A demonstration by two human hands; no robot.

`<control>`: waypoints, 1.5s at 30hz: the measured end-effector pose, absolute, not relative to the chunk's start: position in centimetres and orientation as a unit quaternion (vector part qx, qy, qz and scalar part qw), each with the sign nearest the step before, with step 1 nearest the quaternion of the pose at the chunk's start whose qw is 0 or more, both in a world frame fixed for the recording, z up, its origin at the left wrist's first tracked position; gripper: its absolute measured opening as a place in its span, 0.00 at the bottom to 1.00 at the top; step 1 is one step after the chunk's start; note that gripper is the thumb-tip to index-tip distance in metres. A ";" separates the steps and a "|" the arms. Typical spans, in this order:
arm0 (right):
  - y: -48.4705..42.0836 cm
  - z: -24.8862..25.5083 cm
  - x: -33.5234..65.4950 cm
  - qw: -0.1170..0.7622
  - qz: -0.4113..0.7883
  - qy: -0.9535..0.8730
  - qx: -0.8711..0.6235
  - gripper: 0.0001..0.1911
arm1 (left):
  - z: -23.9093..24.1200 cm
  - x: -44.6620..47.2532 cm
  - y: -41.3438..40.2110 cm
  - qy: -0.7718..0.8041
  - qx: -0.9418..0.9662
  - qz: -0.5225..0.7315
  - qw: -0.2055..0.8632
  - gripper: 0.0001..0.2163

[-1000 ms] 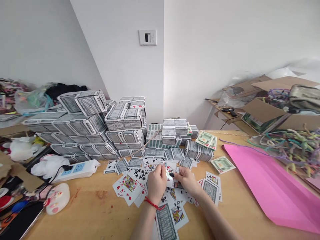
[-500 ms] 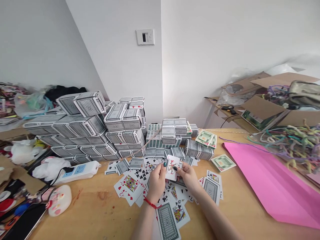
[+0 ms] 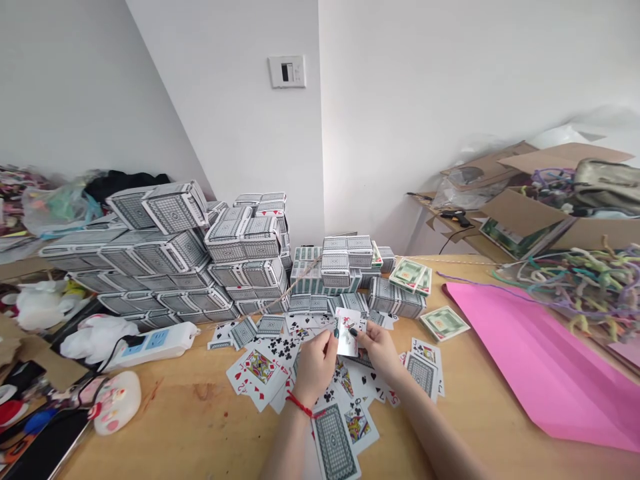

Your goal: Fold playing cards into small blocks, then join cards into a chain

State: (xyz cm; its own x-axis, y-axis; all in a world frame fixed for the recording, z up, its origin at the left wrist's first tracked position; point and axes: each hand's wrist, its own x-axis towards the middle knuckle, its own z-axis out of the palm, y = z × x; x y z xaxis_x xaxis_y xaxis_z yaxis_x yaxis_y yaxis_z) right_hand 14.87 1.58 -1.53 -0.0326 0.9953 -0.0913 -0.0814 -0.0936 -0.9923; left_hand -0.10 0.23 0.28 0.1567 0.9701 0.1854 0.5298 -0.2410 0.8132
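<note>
Between my two hands a joker playing card (image 3: 349, 320) is held face up, its lower half bright with glare. My left hand (image 3: 319, 363) pinches its left edge, the thumb on the face. From the right, my right hand (image 3: 376, 350) grips the other edge the same way. Whether more cards lie behind the joker, I cannot tell. Loose playing cards (image 3: 260, 367) are spread face up and face down beneath and around both hands. A face-down card (image 3: 334, 440) lies near my left wrist, which wears a red string bracelet (image 3: 299, 403).
Behind the hands rise stacked wrapped decks (image 3: 170, 260). Green card boxes (image 3: 444, 323) lie at right, beside a pink sheet (image 3: 540, 373). A white power strip (image 3: 155, 345) is at left. Pipe cleaners (image 3: 575, 280) and a cardboard box (image 3: 530, 220) fill the far right.
The joker has tilted slightly and now catches the light, with glare over its figure. Both hands keep hold of it in nearly the same place. The view has shifted a little.
</note>
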 end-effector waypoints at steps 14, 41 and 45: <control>1.5 -0.7 14.8 0.425 0.593 -0.484 -0.483 0.20 | 0.2 -0.5 0.5 0.541 0.642 0.423 0.341 0.14; 1.4 -0.4 14.8 0.428 0.602 -0.501 -0.452 0.15 | 0.9 -0.3 0.3 0.558 0.656 0.424 0.282 0.12; 1.2 -0.4 14.3 0.436 0.574 -0.502 -0.478 0.11 | 0.8 -0.2 0.2 0.558 0.672 0.414 0.257 0.10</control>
